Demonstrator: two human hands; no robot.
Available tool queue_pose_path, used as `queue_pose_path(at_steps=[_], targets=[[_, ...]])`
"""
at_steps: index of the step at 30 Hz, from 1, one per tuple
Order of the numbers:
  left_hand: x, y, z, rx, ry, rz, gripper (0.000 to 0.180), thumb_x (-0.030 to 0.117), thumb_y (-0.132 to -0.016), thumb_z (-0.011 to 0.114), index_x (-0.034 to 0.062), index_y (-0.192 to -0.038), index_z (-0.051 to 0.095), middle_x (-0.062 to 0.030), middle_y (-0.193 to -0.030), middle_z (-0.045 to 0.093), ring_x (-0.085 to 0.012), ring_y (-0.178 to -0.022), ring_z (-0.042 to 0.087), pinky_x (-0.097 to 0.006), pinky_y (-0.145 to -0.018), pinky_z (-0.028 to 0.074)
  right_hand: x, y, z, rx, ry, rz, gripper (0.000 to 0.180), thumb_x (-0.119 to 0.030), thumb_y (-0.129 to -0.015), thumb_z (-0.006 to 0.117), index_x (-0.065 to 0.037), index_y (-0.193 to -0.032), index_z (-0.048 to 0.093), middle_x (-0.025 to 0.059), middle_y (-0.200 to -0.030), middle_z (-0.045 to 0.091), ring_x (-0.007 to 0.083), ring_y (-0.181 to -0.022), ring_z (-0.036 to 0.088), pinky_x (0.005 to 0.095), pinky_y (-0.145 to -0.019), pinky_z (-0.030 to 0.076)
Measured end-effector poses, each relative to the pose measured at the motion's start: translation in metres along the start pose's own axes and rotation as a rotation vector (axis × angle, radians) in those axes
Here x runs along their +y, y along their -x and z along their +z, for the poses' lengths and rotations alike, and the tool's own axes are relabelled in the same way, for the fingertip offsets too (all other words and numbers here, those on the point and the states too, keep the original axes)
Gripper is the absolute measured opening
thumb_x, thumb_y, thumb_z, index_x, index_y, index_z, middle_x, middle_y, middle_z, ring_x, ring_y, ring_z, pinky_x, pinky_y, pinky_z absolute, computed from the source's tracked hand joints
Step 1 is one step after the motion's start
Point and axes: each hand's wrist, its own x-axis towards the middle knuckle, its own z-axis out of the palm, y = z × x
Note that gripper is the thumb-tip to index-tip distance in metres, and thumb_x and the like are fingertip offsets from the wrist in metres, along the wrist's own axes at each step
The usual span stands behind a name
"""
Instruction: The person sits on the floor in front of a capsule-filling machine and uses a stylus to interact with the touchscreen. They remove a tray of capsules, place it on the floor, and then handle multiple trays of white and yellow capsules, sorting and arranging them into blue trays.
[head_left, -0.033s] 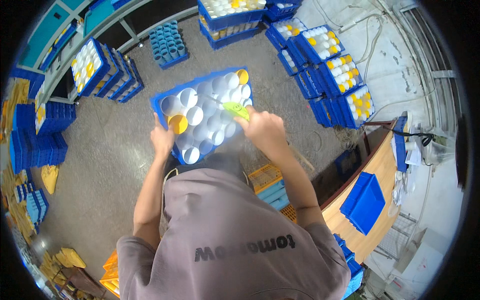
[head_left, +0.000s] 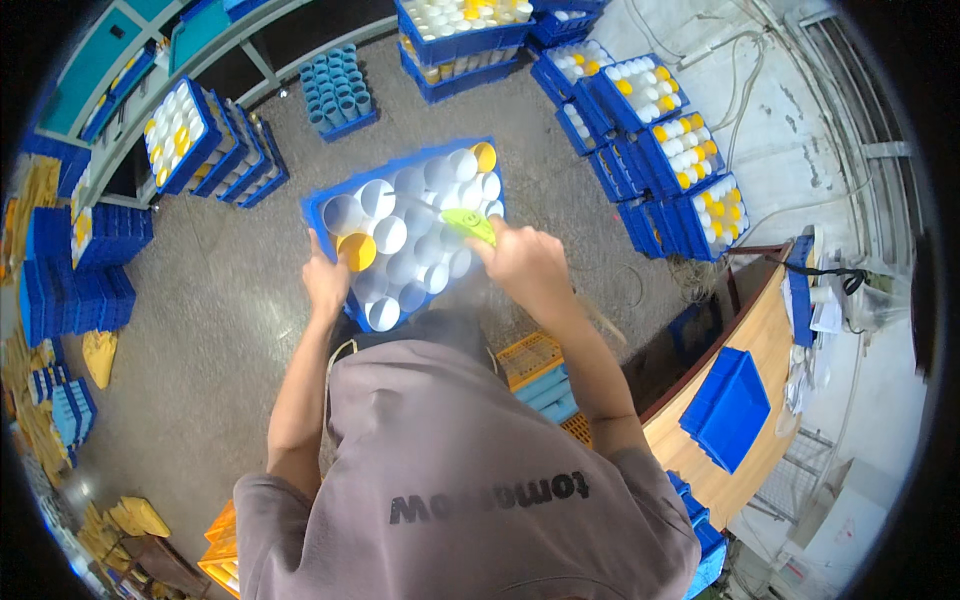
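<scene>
In front of me is a tilted blue crate [head_left: 318, 190] filled with upright open white tubes [head_left: 376, 198] and a few yellow ones, one yellow tube [head_left: 357, 251] being close to my left hand. My left hand [head_left: 326, 281] is closed on the crate's left side, its index finger stretched along the edge. In my right hand [head_left: 525, 262] is a lime-green-handled knife [head_left: 468, 225], held over the tubes at the crate's right side. Its thin grey blade points left and is partly blurred, so I cannot tell whether it touches a tube.
Beyond the crate, a tray of blue-grey tubes [head_left: 337, 92] stands on the floor. Stacked blue crates of tubes rise at the left [head_left: 180, 135] and right [head_left: 690, 150]. A wooden table [head_left: 745, 440] at the right bears a blue tray [head_left: 726, 410]. An orange crate [head_left: 530, 358] sits near my right arm.
My right hand and the green-handled knife have shifted very slightly left and toward me. The left hand keeps its hold on the crate.
</scene>
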Motion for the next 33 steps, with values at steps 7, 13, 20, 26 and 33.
queue_pose_path(at_steps=[7,13,20,26,33], targets=[[0.015,0.006,-0.007,-0.007,-0.108,-0.092,0.081,0.027,-0.087,0.069,-0.0045,-0.152,0.033,-0.032,-0.096,0.07,-0.0469,-0.093,0.069,-0.052,-0.087,0.053,-0.029,-0.006,0.011,0.02,-0.049,-0.157,0.044,-0.051,-0.092,0.063,-0.008,-0.101,0.068,0.0127,-0.061,0.065,0.0327,-0.056,0.066,0.044,-0.052,0.05],[0.015,0.008,-0.008,-0.014,-0.103,-0.088,0.081,0.023,-0.086,0.068,-0.0105,-0.151,0.031,-0.0325,-0.103,0.069,-0.0446,-0.093,0.069,-0.05,-0.087,0.054,-0.049,-0.005,0.024,-0.079,-0.076,-0.171,0.042,-0.049,-0.094,0.061,-0.009,-0.105,0.068,0.0132,-0.066,0.067,0.0332,-0.062,0.068,0.0449,-0.055,0.051],[-0.001,0.004,-0.011,-0.002,-0.081,-0.166,0.081,0.023,-0.086,0.067,-0.0115,-0.15,0.031,-0.0313,-0.097,0.07,-0.0458,-0.093,0.069,-0.051,-0.089,0.053,-0.046,0.03,0.023,-0.179,0.02,-0.139,0.044,-0.05,-0.095,0.06,-0.008,-0.105,0.068,0.0135,-0.065,0.066,0.0331,-0.06,0.067,0.0454,-0.055,0.051],[-0.012,0.001,-0.011,0.061,-0.091,-0.236,0.082,0.026,-0.086,0.068,-0.012,-0.149,0.033,-0.0329,-0.096,0.07,-0.0463,-0.096,0.069,-0.051,-0.091,0.052,-0.06,0.053,0.034,-0.515,-0.011,-0.053,0.046,-0.05,-0.097,0.058,-0.006,-0.109,0.064,0.0164,-0.075,0.069,0.0345,-0.067,0.068,0.0482,-0.062,0.051],[-0.031,0.007,-0.018,0.094,-0.048,-0.29,0.081,0.03,-0.087,0.069,-0.0071,-0.151,0.035,-0.0338,-0.1,0.069,-0.0467,-0.098,0.069,-0.05,-0.092,0.052,-0.047,0.057,0.052,-0.408,0.005,0.058,0.046,-0.051,-0.098,0.054,-0.006,-0.108,0.061,0.0166,-0.082,0.07,0.0382,-0.076,0.07,0.0511,-0.066,0.052]])
